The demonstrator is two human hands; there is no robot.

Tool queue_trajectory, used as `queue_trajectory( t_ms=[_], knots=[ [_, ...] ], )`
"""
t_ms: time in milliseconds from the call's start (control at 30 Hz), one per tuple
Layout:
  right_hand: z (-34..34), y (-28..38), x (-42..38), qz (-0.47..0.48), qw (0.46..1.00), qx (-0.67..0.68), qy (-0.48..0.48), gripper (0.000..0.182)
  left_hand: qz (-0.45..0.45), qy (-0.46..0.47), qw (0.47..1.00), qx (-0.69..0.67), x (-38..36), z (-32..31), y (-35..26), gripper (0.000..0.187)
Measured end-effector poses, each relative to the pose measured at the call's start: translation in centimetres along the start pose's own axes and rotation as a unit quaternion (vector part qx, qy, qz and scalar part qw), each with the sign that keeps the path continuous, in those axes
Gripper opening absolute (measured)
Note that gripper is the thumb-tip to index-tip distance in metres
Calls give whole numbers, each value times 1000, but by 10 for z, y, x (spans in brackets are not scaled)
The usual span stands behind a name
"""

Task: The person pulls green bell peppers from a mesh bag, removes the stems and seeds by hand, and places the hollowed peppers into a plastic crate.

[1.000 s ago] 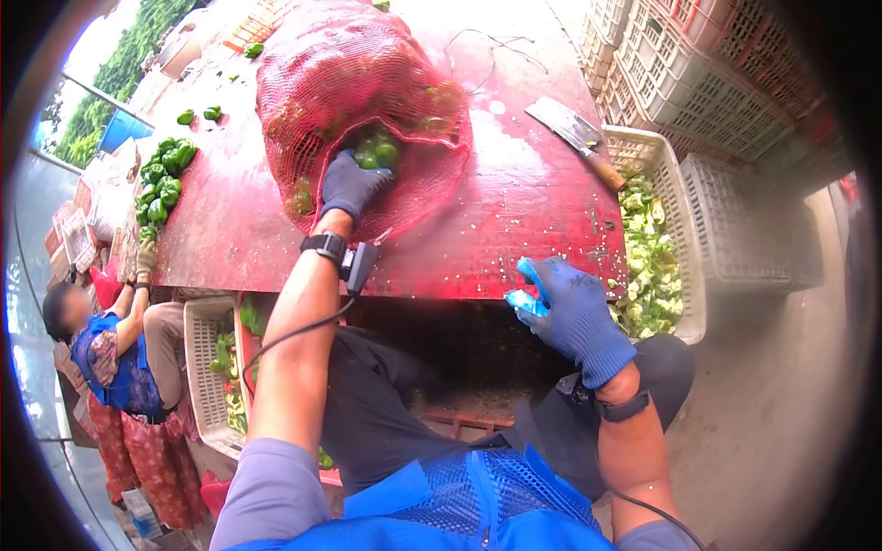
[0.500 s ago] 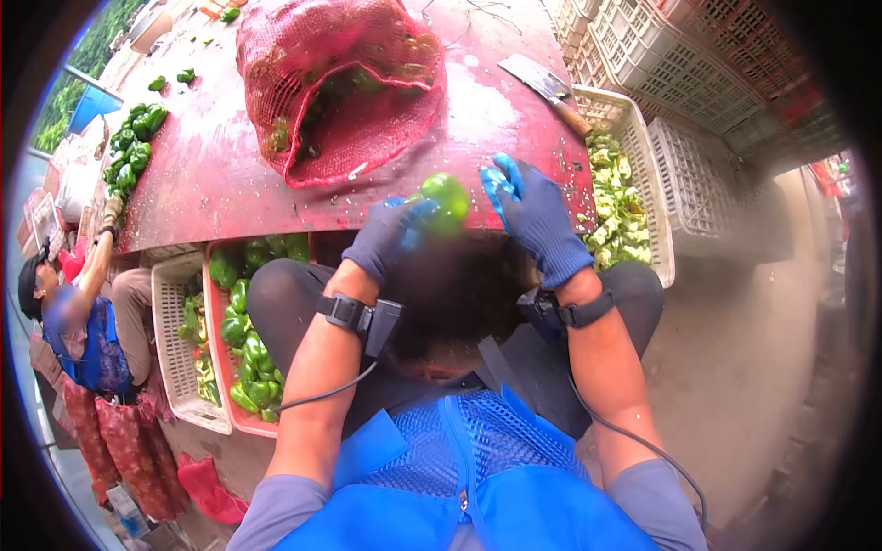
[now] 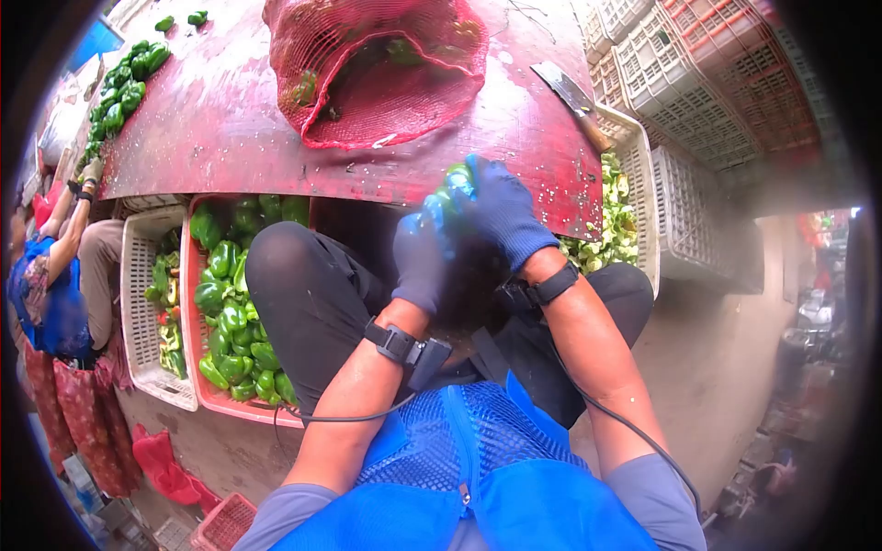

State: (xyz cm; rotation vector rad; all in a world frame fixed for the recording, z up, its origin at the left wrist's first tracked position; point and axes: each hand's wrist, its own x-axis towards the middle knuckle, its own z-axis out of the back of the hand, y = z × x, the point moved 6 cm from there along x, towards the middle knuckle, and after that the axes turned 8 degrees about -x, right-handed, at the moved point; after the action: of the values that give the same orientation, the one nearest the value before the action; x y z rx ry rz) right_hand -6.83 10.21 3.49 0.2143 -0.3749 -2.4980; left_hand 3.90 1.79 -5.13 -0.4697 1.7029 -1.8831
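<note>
In front of the table edge, my left hand [image 3: 421, 257] and my right hand [image 3: 501, 209], in blue-coated work gloves, meet around a green bell pepper [image 3: 453, 176]. The fingers of both are closed on it and cover most of it; my left hand is somewhat blurred. Beyond them on the red table [image 3: 220, 151] lies a red mesh sack [image 3: 404, 110], its mouth facing me and a few green peppers inside. A cleaver [image 3: 574, 103] with a wooden handle rests near the table's right edge.
An orange crate [image 3: 190, 303] of green peppers and a white crate [image 3: 138, 340] of pepper pieces stand left. Pepper scraps fill a crate [image 3: 648, 193] at right, beside stacked crates [image 3: 684, 78]. A co-worker [image 3: 60, 285] reaches toward a pepper pile [image 3: 119, 96].
My right hand has come over to the pepper and closed on it with my left. My left hand has moved lower and rightward. The camera view has shifted.
</note>
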Motion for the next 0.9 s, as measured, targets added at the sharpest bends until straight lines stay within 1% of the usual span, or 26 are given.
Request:
queue_trajectory(
  t_ms=[33,67,100,133,167,233,267,300,333,367,400,433,467,500,533,567,600,633,667,700,733,767,800,833,867,900],
  knots=[
    [2,2,1,3,1000,-7,-8,59,92,-14,994,-48,-2,0,13,25],
    [4,6,1,5,1000,-12,-3,59,96,-16,994,-53,-3,1,8,25],
    [5,12,1,16,1000,-26,6,60,205,10,935,-288,-7,-6,7,28],
    [4,18,2,28,999,-39,15,62,298,36,811,-502,-13,-19,5,33],
    [3,23,1,29,999,-43,18,62,299,34,808,-506,-9,-23,7,33],
    [3,34,2,36,996,-75,12,63,220,131,693,-674,7,-40,-11,42],
    [2,37,3,36,996,-79,11,63,220,133,690,-677,10,-53,-2,42],
    [0,37,3,28,996,-87,22,63,112,103,781,-605,17,-55,4,41],
    [-2,39,5,22,995,-94,32,62,0,69,853,-518,23,-54,8,41],
    [-3,41,7,23,995,-97,32,62,0,69,851,-520,28,-46,3,41],
    [-4,42,7,19,994,-104,30,61,-83,99,943,-308,29,-32,-15,39],
    [-6,43,7,14,993,-111,29,60,-159,124,976,-78,27,-30,-27,37],
    [-7,44,9,10,993,-114,35,60,-153,127,977,-82,29,-33,-23,37],
    [-6,50,11,18,992,-119,31,55,-62,184,922,-335,32,-41,-15,34],
    [-5,55,13,28,992,-124,26,50,33,224,796,-561,30,-49,-11,31],
    [-6,58,17,24,991,-125,29,50,37,225,794,-563,30,-46,-20,31],
    [-7,61,22,11,990,-134,47,49,-61,189,929,-312,32,-29,-45,25],
    [-7,62,24,-1,988,-143,64,49,-157,135,978,-33,32,-14,-75,20],
    [-6,63,23,-3,987,-145,62,49,-239,66,936,250,28,-7,-93,17],
    [-8,63,23,-7,986,-157,52,48,-241,65,936,248,27,-11,-90,17],
    [-9,64,22,-9,985,-169,42,48,-209,98,969,92,26,-17,-79,17],
    [-11,65,20,-5,984,-171,44,48,-170,128,975,-66,26,-20,-72,21],
    [-11,62,16,-12,984,-176,23,48,-166,124,976,-69,28,-20,-64,21],
    [-13,59,14,-21,983,-181,5,48,-187,126,974,31,29,-25,-56,22],
    [-17,57,14,-21,982,-185,17,48,-201,132,962,129,28,-31,-47,23],
    [-19,59,18,-23,982,-184,21,48,-187,135,965,126,24,-33,-37,23]
  ],
)
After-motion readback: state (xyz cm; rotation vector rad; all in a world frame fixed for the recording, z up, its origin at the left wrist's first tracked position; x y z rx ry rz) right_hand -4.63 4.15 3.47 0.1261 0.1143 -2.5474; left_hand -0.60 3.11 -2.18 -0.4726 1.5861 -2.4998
